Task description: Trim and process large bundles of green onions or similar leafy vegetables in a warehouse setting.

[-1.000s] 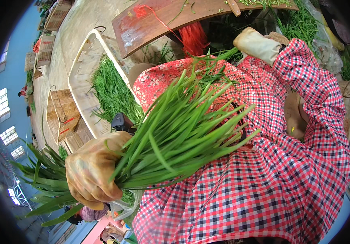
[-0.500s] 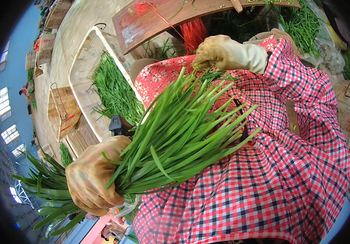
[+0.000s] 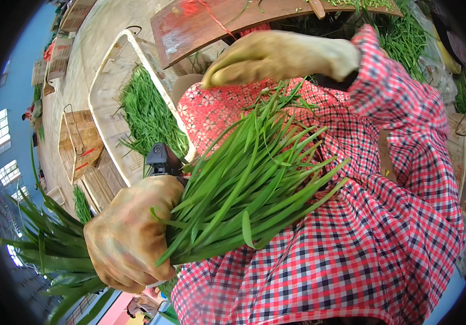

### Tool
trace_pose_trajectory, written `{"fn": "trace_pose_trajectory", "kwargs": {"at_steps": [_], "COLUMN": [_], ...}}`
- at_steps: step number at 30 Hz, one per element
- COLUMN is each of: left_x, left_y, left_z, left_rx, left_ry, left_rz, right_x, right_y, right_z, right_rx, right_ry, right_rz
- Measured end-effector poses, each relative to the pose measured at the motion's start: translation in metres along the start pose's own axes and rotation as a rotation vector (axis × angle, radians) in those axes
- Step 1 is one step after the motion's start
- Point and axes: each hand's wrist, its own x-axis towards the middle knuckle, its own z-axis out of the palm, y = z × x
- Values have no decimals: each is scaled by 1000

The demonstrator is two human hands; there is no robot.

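Note:
My left hand [image 3: 133, 235], in a stained pale glove, is closed round a thick bunch of garlic chives [image 3: 254, 184]. The pale-green stem ends fan out to the right across my checked front, and the dark leaf tips stick out on the far left. A black device [image 3: 160, 157] is strapped at the left wrist. Above the bunch is my right hand [image 3: 260, 57], gloved too and slightly blurred, its fingers stretched out with nothing seen in them. Loose green scraps [image 3: 282, 100] lie on the red flowered cloth [image 3: 211, 116] over my lap.
A white plastic crate [image 3: 100, 103] holding cut greens stands at the left, beside a wooden-coloured basket [image 3: 84, 143]. Ahead is a brown wooden board [image 3: 189, 32] with red string on it. More greens [image 3: 406, 43] and clear plastic lie at the upper right.
My right hand has moved left and its curled fingers have straightened. The stem ends in the bunch have shifted slightly, while my left hand keeps its grip.

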Motion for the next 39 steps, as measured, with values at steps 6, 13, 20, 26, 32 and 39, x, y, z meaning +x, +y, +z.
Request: {"fn": "trace_pose_trajectory", "kwargs": {"at_steps": [6, 13, 20, 26, 32, 39], "left_x": [-31, -82, -145, -182, -207, -209], "left_y": [13, 101, 137, 157, 164, 136], "left_z": [-12, -14, -35, -55, -82, -86], "left_rx": [-117, 62, 148, 280, 142, 61], "left_ry": [82, 132, 186, 417, 520, 720], "left_rz": [68, -152, -126, -193, -168, -80], "right_x": [25, -17, -32, -10, 1, 1], "right_y": [26, 0, -19, 2, 2, 2], "right_z": [54, 68, 132, 157, 148, 134], "right_rx": [104, 109, 127, -87, 22, 373], "right_ry": [-281, -260, -91, 82, 112, 147], "right_rz": [91, 290, 398, 425, 546, 661]}}
